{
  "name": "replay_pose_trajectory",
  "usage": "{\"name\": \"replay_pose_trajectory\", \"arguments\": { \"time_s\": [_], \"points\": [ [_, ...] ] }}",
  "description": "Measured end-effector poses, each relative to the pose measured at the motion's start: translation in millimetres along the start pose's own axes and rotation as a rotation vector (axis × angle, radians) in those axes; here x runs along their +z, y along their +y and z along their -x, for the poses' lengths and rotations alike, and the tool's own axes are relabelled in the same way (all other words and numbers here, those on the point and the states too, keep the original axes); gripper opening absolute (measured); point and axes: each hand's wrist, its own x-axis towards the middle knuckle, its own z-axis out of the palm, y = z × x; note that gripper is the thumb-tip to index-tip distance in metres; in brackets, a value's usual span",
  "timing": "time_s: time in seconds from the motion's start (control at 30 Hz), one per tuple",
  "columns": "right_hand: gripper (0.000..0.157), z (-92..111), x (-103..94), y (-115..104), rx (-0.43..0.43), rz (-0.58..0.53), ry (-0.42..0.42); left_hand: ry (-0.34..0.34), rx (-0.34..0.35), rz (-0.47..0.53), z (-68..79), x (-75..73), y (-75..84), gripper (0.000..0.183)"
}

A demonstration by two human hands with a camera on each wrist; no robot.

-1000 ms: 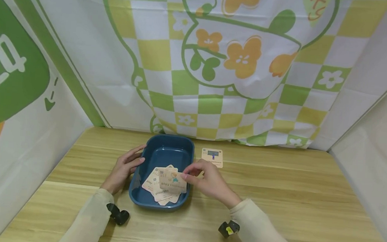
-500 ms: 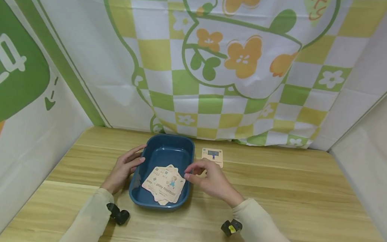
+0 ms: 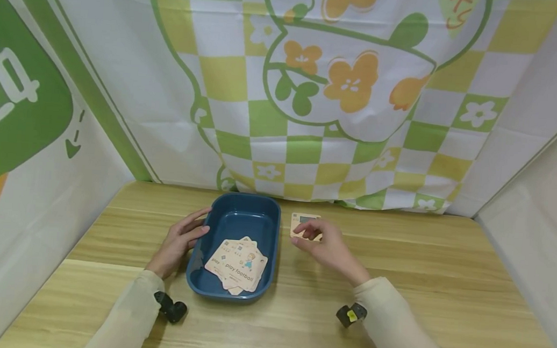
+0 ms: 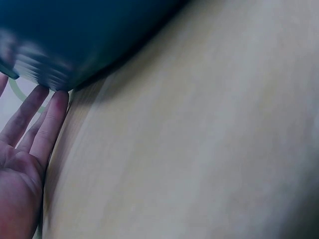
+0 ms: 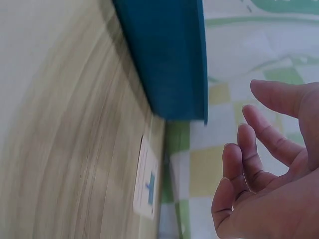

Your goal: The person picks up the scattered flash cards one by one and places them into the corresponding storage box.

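My left hand (image 3: 180,244) rests against the left side of a dark blue plastic tray (image 3: 192,281). In the left wrist view its fairly straight fingers (image 4: 50,127) touch the tray's outer wall. A loose pile of small picture cards (image 3: 237,265) lies in the near half of the tray; the top one reads "play football". To the right, my right hand (image 3: 326,247) hovers with nothing between thumb and fingers. Below it, partly hidden, one more card (image 3: 298,217) lies on the table. The right wrist view shows that card (image 5: 145,184) flat, apart from the loosely bent fingers.
The wooden table (image 3: 396,290) reaches back to a wall hung with a checked, flowered cloth (image 3: 304,149). White printed panels (image 3: 101,145) stand at both sides. The tray's far end is close to the cloth.
The right hand has let the "play football" card drop onto the pile. It has then moved right, away from the tray and over the card on the table. The left hand has stayed put.
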Motion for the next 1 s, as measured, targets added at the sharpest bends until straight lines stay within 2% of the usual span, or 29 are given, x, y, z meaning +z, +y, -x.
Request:
{"name": "replay_pose_trajectory", "arguments": {
  "time_s": [0.23,0.43,0.63,0.87,1.0],
  "points": [
    [0.021,-7,-15.9,19,0.091,0.041,0.006,0.003,0.001,0.000,0.8,0.1,0.2,0.057],
    [0.031,-16,-23.4,33,0.126,0.081,-0.020,0.004,0.004,0.001,0.4,0.2,0.1,0.057],
    [0.044,-28,-24.3,45,0.180,0.142,-0.054,0.006,0.001,-0.001,0.5,0.3,0.4,0.057],
    [0.059,-39,-23.1,57,0.252,0.163,-0.082,0.002,0.005,-0.008,0.2,0.3,0.6,0.058],
    [0.068,-43,-22.3,63,0.262,0.247,-0.092,0.001,0.005,-0.006,0.5,0.4,0.8,0.058]
  ]
}}
